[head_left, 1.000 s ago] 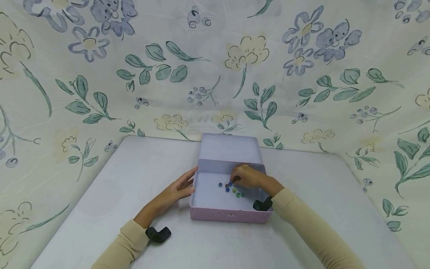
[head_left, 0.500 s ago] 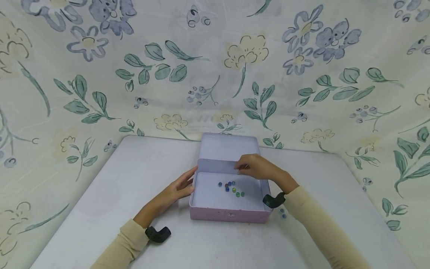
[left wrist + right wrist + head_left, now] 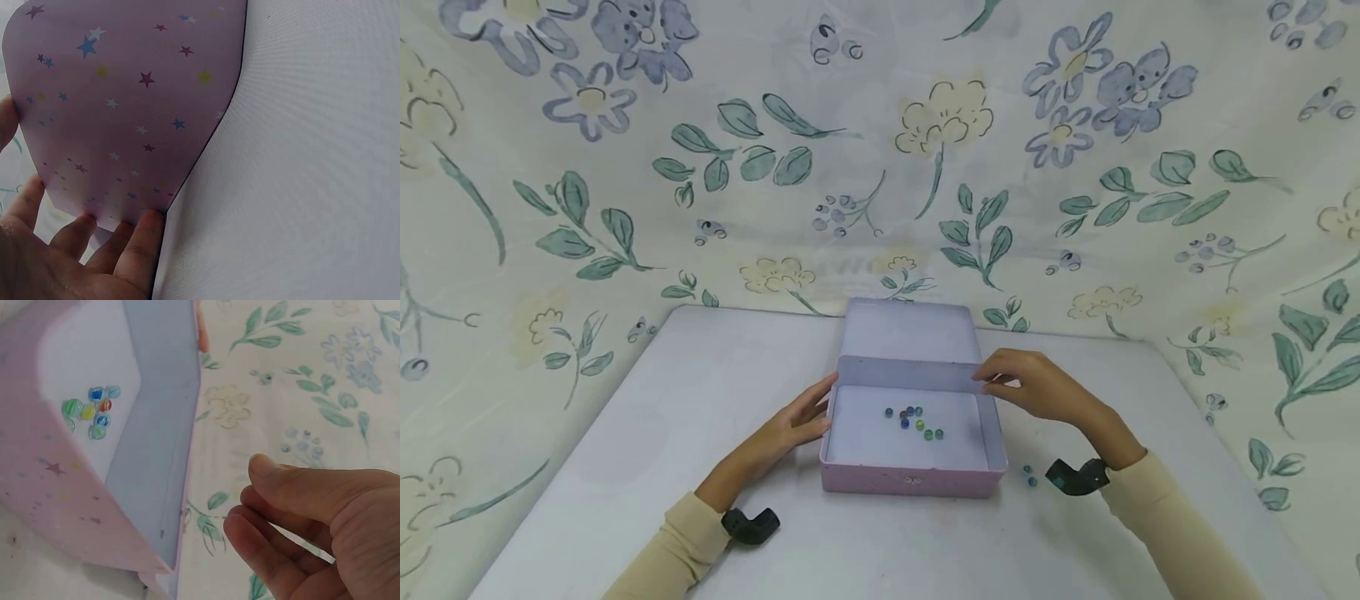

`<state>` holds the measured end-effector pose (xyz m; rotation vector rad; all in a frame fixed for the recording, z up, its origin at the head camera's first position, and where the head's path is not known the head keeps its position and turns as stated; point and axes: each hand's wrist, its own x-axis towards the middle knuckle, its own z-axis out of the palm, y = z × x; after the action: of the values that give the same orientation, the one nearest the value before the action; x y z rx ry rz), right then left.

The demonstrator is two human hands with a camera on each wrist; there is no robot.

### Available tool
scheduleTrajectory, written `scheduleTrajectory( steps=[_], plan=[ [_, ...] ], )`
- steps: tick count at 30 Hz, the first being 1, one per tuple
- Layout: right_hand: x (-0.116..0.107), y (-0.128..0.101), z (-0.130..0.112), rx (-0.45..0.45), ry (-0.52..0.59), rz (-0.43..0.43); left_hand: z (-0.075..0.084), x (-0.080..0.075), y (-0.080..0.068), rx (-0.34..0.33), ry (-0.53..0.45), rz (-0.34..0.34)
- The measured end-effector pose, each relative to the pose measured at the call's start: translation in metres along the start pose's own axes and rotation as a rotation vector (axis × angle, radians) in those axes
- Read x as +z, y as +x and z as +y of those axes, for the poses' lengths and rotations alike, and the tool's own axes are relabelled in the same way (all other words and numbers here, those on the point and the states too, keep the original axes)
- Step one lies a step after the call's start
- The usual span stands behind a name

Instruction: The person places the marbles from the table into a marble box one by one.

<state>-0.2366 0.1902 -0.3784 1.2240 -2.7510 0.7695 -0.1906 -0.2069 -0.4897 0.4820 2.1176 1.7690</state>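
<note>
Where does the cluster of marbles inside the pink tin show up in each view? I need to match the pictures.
Head: marbles lie mid-frame, on the floor of the open pink tin.
Left wrist: not in view; only the tin's starred outer wall and the left hand touching it.
Right wrist: marbles at upper left, inside the tin.
Shared landmark: the pink tin.
</note>
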Motion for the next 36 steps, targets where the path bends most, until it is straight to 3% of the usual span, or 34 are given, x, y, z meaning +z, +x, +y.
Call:
scheduleTrajectory(
  steps=[8,20,28,36],
  plan=[
    [-0.001,-0.037,0.008,0.068,0.028,0.04,-0.002,0.0,0.0,-0.003,0.0,0.007],
    [0.025,-0.083,0.035,0.137,0.125,0.003,-0.002,0.0,-0.001,0.001,-0.001,0.003],
    [0.046,-0.099,0.046,0.143,0.137,-0.05,-0.002,0.0,-0.001,0.001,0.004,0.004],
    [0.051,-0.1,0.047,0.143,0.124,-0.095,-0.002,0.0,-0.001,-0.003,0.005,0.01]
  ],
)
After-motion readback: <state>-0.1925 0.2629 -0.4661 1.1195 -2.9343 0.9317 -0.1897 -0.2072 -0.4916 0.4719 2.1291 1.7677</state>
